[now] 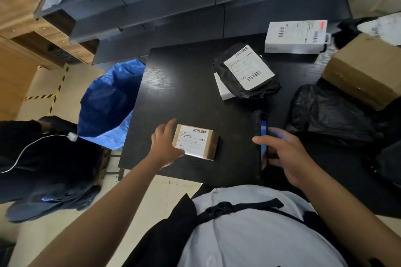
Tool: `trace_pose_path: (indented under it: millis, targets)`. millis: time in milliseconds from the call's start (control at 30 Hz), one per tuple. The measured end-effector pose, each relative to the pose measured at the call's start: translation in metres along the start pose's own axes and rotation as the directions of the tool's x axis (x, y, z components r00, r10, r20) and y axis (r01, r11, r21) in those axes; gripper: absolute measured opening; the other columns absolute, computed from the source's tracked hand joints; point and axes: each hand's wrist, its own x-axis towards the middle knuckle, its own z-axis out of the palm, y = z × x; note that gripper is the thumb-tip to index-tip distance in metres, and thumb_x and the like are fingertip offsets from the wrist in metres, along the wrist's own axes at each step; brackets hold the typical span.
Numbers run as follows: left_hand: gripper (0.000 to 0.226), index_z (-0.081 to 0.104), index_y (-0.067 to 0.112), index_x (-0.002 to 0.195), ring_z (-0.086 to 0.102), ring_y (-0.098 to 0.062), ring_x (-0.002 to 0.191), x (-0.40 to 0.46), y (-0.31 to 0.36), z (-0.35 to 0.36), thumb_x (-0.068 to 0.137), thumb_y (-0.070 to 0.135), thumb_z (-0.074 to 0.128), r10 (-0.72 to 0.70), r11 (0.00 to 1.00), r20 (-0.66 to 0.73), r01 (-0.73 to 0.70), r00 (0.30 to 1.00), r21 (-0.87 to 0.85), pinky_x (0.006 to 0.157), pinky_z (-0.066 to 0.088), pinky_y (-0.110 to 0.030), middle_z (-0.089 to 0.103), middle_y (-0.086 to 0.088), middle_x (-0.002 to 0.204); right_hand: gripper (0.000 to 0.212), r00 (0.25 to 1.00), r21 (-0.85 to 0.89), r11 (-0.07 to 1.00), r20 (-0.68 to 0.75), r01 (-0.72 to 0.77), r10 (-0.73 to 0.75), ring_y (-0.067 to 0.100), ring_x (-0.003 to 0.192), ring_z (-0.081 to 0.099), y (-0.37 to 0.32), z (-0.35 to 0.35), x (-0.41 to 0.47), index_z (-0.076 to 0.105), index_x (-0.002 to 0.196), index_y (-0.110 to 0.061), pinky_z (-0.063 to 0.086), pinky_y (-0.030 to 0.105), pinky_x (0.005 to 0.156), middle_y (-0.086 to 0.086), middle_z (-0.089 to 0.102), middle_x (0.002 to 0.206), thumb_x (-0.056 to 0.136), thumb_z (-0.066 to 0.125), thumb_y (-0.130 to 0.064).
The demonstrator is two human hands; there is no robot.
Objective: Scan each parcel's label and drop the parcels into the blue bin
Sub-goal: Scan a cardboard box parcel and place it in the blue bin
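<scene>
A small cardboard parcel (198, 141) with a white barcode label on top lies near the front edge of the black table (186, 84). My left hand (166, 143) touches the parcel's left side, fingers spread and fairly straight, thumb under its near corner. My right hand (282, 149) grips a black handheld scanner (261, 134) with a lit blue screen, held to the right of the parcel. The blue bin (108, 104), a blue woven bag, stands open off the table's left edge.
Farther back on the table lie a black poly parcel (247, 71) with a label over a white box, and a white carton (296, 36). At right are a brown carton (364, 69) and black bags (329, 112). Another person in dark clothes sits at left.
</scene>
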Motion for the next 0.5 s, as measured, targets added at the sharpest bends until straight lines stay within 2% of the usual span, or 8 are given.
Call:
trace_pose_path:
  millis: [67, 133, 200, 233, 300, 367, 433, 500]
  targets:
    - [0.116, 0.009, 0.034, 0.159, 0.009, -0.036, 0.152, 0.011, 0.000, -0.001, 0.073, 0.035, 0.087, 0.235, 0.927, 0.130, -0.263, 0.963, 0.269, 0.120, 0.023, -0.063, 0.009, -0.004, 0.166, 0.067, 1.000, -0.009, 1.000, -0.017, 0.001, -0.002, 0.029, 0.109, 0.071, 0.002, 0.003, 0.001, 0.057, 0.143, -0.018, 0.058, 0.043, 0.085, 0.012, 0.069, 0.127, 0.081, 0.082, -0.025]
    - [0.117, 0.008, 0.032, 0.159, 0.011, -0.035, 0.152, 0.020, 0.001, -0.001, 0.073, 0.031, 0.088, 0.284, 0.884, 0.192, -0.334, 0.939, 0.326, 0.120, 0.022, -0.059, 0.012, -0.005, 0.167, 0.071, 1.000, -0.018, 1.000, -0.026, 0.015, -0.015, 0.032, 0.114, 0.068, 0.002, 0.007, 0.000, 0.056, 0.144, -0.018, 0.058, 0.045, 0.089, 0.013, 0.067, 0.132, 0.080, 0.083, -0.027]
    - [0.113, 0.018, 0.032, 0.157, 0.022, -0.032, 0.148, 0.028, -0.001, -0.004, 0.070, 0.032, 0.089, 0.295, 0.884, 0.211, -0.350, 0.932, 0.310, 0.119, 0.027, -0.056, 0.024, -0.004, 0.162, 0.069, 0.999, -0.027, 0.999, -0.036, 0.031, -0.032, 0.033, 0.117, 0.066, 0.003, 0.011, -0.001, 0.057, 0.143, -0.019, 0.058, 0.045, 0.088, 0.013, 0.066, 0.133, 0.080, 0.084, -0.027]
    - [0.110, 0.024, 0.032, 0.155, 0.030, -0.031, 0.143, 0.033, -0.003, -0.006, 0.068, 0.034, 0.091, 0.277, 0.916, 0.227, -0.328, 0.934, 0.233, 0.117, 0.033, -0.055, 0.031, -0.003, 0.157, 0.067, 0.999, -0.028, 0.999, -0.038, 0.035, -0.036, 0.032, 0.116, 0.067, 0.003, 0.013, -0.003, 0.057, 0.142, -0.018, 0.058, 0.043, 0.085, 0.013, 0.066, 0.132, 0.081, 0.083, -0.025]
    - [0.098, 0.035, 0.032, 0.149, 0.046, -0.027, 0.131, 0.039, -0.009, -0.016, 0.068, 0.035, 0.090, 0.203, 0.979, 0.323, -0.185, 0.924, -0.086, 0.108, 0.044, -0.053, 0.046, 0.001, 0.143, 0.063, 0.998, -0.025, 0.999, -0.058, 0.036, -0.037, 0.032, 0.112, 0.069, 0.005, 0.020, -0.005, 0.058, 0.141, -0.018, 0.058, 0.040, 0.079, 0.014, 0.068, 0.129, 0.083, 0.082, -0.023]
    - [0.072, 0.048, 0.032, 0.140, 0.056, -0.023, 0.123, 0.046, -0.021, -0.023, 0.078, 0.034, 0.084, 0.178, 0.932, 0.469, 0.006, 0.865, -0.363, 0.106, 0.046, -0.048, 0.060, 0.006, 0.129, 0.069, 0.995, -0.026, 0.999, -0.094, 0.023, -0.025, 0.032, 0.110, 0.070, 0.008, 0.027, -0.007, 0.058, 0.140, -0.019, 0.060, 0.043, 0.079, 0.014, 0.067, 0.130, 0.078, 0.086, -0.028]
    - [0.055, 0.057, 0.033, 0.136, 0.059, -0.022, 0.121, 0.051, -0.036, -0.025, 0.085, 0.040, 0.077, 0.167, 0.853, 0.538, 0.152, 0.826, -0.499, 0.107, 0.045, -0.048, 0.068, 0.006, 0.124, 0.071, 0.991, -0.036, 0.999, -0.136, 0.009, -0.014, 0.033, 0.111, 0.069, 0.011, 0.036, -0.010, 0.059, 0.140, -0.019, 0.060, 0.044, 0.080, 0.013, 0.066, 0.131, 0.076, 0.087, -0.030]
    - [0.047, 0.060, 0.030, 0.135, 0.061, -0.021, 0.120, 0.054, -0.048, -0.022, 0.091, 0.041, 0.071, 0.167, 0.776, 0.543, 0.230, 0.823, -0.587, 0.102, 0.048, -0.046, 0.071, 0.005, 0.122, 0.061, 0.987, -0.042, 0.999, -0.162, 0.005, -0.012, 0.034, 0.106, 0.071, 0.013, 0.044, -0.014, 0.061, 0.137, -0.018, 0.058, 0.041, 0.075, 0.014, 0.068, 0.126, 0.081, 0.083, -0.025]
